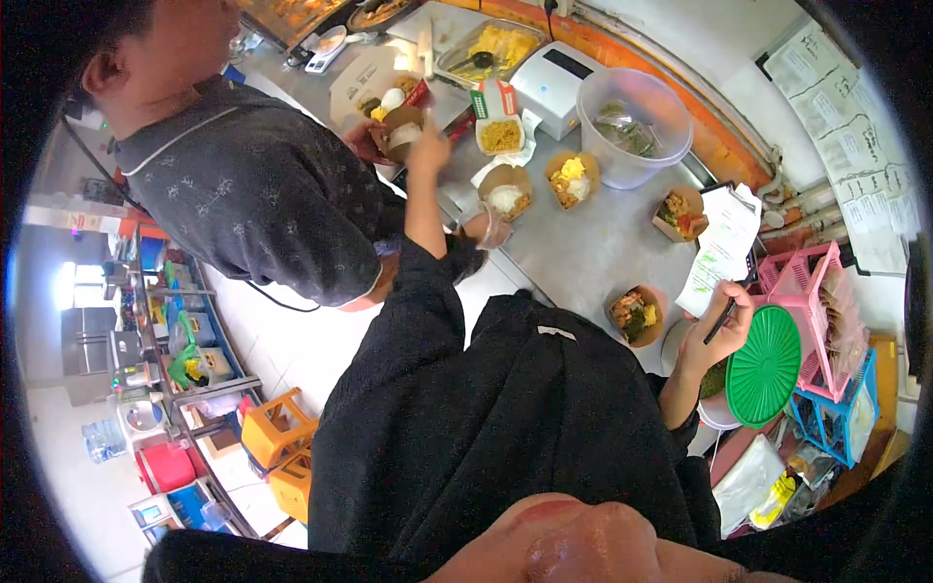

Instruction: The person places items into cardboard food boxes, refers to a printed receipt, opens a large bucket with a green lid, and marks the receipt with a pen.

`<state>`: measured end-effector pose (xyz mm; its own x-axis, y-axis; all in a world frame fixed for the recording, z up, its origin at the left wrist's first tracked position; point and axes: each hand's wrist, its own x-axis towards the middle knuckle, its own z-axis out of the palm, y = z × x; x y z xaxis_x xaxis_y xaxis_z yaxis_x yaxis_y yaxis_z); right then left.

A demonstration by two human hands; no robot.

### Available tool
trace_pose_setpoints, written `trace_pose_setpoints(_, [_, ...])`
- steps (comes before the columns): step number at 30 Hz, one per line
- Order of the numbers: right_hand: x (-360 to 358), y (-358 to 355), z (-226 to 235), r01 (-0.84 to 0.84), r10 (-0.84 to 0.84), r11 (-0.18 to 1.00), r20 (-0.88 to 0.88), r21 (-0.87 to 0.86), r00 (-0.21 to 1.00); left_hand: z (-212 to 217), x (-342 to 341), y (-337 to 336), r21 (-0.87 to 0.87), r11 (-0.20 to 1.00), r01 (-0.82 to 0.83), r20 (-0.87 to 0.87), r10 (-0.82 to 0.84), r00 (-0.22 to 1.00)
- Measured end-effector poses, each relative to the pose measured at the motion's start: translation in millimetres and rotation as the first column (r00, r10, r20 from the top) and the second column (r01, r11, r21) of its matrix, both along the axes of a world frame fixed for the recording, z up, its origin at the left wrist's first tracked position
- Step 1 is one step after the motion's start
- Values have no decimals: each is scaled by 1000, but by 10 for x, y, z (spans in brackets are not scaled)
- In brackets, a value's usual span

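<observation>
My right hand (724,330) is closed around a black pen (719,322), beside a sheet of paper (717,248) with green marks on a clipboard. Stretched out over the steel counter, my left hand (429,153) points with a finger near a box of food (397,136) held by a co-worker; it is slightly blurred, and I see nothing in it. Near my hands are a box with rice (506,197), a box with rice and yellow food (572,181), a box of mixed food (680,215) and another mixed-food box (637,317) at the near edge.
A co-worker (253,194) stands close on my left, one gloved hand (491,230) at the counter edge. A clear tub (635,131), a white printer (557,85) and a tray of yellow food (494,51) line the back. A green lid (764,366) and pink basket (802,311) are right.
</observation>
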<state>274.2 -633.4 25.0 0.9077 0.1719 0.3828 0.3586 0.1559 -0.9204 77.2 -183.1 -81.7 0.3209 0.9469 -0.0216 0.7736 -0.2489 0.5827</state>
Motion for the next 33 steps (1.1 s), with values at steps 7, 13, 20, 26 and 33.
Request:
trace_pose_setpoints(7, [-96,-16,68,-25,26,1000,-60,16,998,-344,-596,534,-76,984,-161,-273,135,952])
trace_pose_setpoints(13, [-26,-48,20,-51,53,998,-64,34,997,-221,-629,356,1,995,102,-53,-101,993])
trace_pose_setpoints(20, [25,16,-51,-30,28,999,-57,-44,998,-58,101,-759,-418,701,578,161,-569,807])
trace_pose_setpoints(26, [60,124,-24,1,0,1000,63,-6,998,-312,400,-1421,-393,569,722,293,-667,685])
trace_pose_setpoints(33, [64,160,14,-33,37,998,78,-53,996,910,497,-1703,288,918,274,425,-379,822])
